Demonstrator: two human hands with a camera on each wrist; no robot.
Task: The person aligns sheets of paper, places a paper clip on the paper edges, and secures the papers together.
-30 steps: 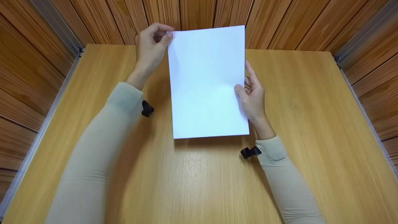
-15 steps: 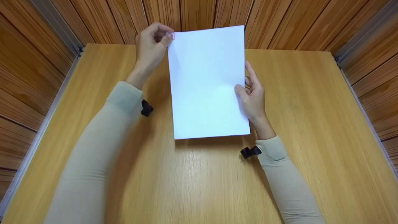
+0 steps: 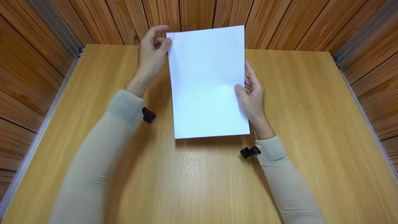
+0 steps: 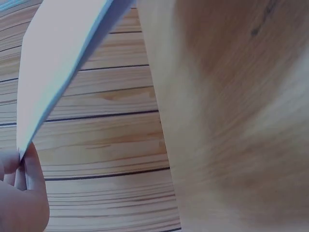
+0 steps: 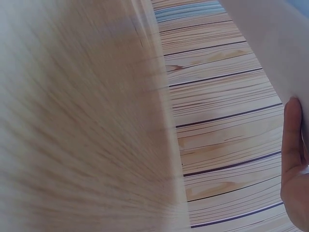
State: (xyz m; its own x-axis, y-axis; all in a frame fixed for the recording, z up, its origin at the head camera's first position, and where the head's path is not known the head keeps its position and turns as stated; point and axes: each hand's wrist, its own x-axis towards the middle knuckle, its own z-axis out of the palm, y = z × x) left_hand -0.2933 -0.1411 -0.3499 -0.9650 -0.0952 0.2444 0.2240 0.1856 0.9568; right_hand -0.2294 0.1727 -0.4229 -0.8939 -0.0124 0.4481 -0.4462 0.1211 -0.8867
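A stack of white paper [image 3: 208, 81] is held above the table in the head view, its far end raised. A thin pink paper clip [image 3: 173, 36] sits on its upper left corner. Just below that clip, my left hand [image 3: 151, 54] pinches the left edge, thumb in front and fingers behind. In the left wrist view the paper's edge runs between thumb and fingers of this hand [image 4: 24, 193]. Lower on the right edge, my right hand [image 3: 254, 99] grips the stack with its thumb on the front. Part of its fingers lies hidden behind the sheets.
The wooden table [image 3: 192, 183] spreads beneath both arms. Wood-plank walls [image 3: 199, 14] rise at the back and both sides. A small black camera [image 3: 148, 115] hangs at the left cuff and another black camera [image 3: 250, 152] at the right cuff.
My left hand has slid slightly down, off the paper clip and onto the edge below it, so the clip shows more fully. The right hand and the paper hardly moved.
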